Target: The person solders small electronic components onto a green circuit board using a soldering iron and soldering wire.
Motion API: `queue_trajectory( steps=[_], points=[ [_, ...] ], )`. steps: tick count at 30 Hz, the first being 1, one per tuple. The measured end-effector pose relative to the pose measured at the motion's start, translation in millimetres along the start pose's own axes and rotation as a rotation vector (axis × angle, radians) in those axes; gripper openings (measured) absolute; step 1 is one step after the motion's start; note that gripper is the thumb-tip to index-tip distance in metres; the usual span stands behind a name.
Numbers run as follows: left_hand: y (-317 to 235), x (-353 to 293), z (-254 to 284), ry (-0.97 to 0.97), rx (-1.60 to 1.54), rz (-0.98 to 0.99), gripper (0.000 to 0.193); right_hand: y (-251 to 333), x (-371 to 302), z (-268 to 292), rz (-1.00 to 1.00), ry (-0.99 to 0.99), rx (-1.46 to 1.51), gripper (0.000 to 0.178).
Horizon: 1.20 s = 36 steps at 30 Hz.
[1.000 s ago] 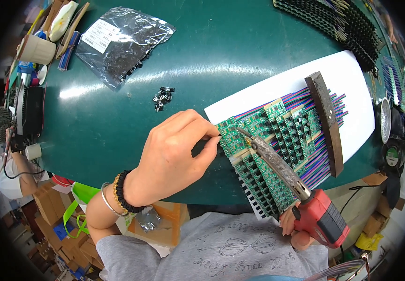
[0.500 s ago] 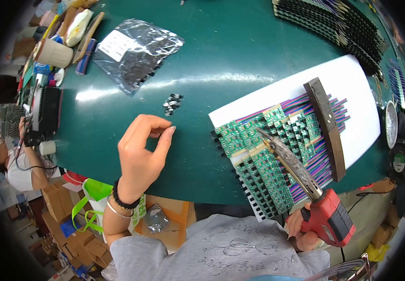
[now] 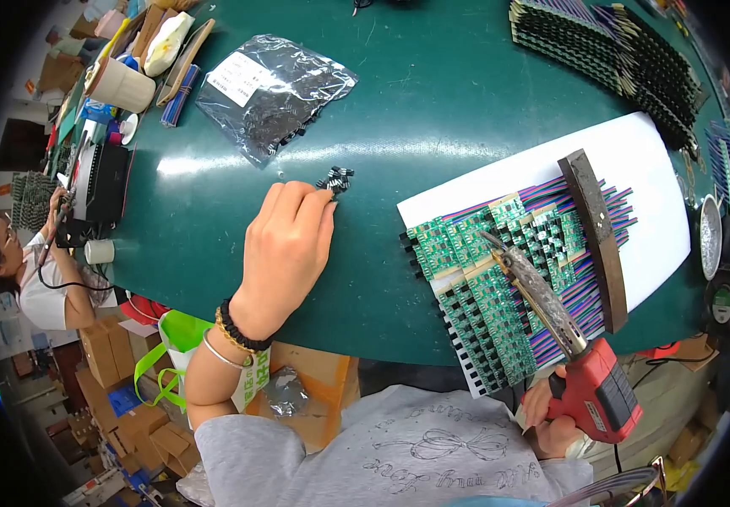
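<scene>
My left hand (image 3: 285, 245) reaches across the dark green table (image 3: 433, 110), its fingertips at a small pile of tiny black parts (image 3: 336, 179). Whether it pinches one I cannot see. My right hand (image 3: 551, 414) grips the red handle of a soldering iron (image 3: 551, 313), whose tip rests over rows of small green circuit boards (image 3: 483, 279). The boards, with coloured wires, lie on a white sheet (image 3: 644, 160) under a dark brown bar (image 3: 597, 237).
A clear plastic bag of black parts (image 3: 276, 84) lies at the back left, next to a paper cup (image 3: 124, 84) and clutter. Stacks of dark boards (image 3: 618, 51) fill the far right. Another person (image 3: 27, 270) sits at the left edge.
My left hand has left the green boards and moved left and away, up to the small pile of black parts. The soldering iron has stayed over the boards.
</scene>
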<state>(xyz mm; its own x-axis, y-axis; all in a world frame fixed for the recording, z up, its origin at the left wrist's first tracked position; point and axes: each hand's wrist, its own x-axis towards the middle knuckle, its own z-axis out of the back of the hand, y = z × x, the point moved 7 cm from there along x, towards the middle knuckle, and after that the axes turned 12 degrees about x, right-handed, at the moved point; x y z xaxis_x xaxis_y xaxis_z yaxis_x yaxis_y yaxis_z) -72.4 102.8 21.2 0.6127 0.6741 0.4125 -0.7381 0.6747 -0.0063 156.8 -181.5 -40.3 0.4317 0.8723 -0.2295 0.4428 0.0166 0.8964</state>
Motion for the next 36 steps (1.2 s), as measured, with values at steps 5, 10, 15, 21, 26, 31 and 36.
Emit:
queue_trajectory(
  steps=[5,10,15,21,26,31,36],
  points=[
    [2.6,6.3,-1.4,0.063,-0.001,-0.079,0.011,9.2,13.4,-19.7,0.116,0.287,-0.096,0.1],
    [-1.0,-0.1,18.8,0.012,-0.211,0.091,0.013,17.0,10.8,-16.0,0.151,0.352,-0.106,0.071],
    [-21.1,-7.0,21.7,-0.007,-0.439,0.166,0.014,29.6,17.5,-46.1,0.181,0.478,-0.371,0.057],
    [-104.0,-22.5,36.6,0.235,-1.1,0.019,0.018,34.8,32.0,-70.1,-0.147,0.153,-0.562,0.023],
    [-113.2,-23.9,20.7,0.331,-1.21,0.1,0.018,42.3,40.5,-87.4,0.072,0.305,-0.632,0.028],
    [-125.5,-28.6,22.4,0.31,-1.183,-0.005,0.019,26.0,29.9,-69.3,0.182,0.288,-0.553,0.048],
    [-136.1,-30.6,37.3,0.081,-0.986,-0.163,0.024,37.2,33.7,-78.3,-0.036,0.363,-0.476,0.04]
  ],
)
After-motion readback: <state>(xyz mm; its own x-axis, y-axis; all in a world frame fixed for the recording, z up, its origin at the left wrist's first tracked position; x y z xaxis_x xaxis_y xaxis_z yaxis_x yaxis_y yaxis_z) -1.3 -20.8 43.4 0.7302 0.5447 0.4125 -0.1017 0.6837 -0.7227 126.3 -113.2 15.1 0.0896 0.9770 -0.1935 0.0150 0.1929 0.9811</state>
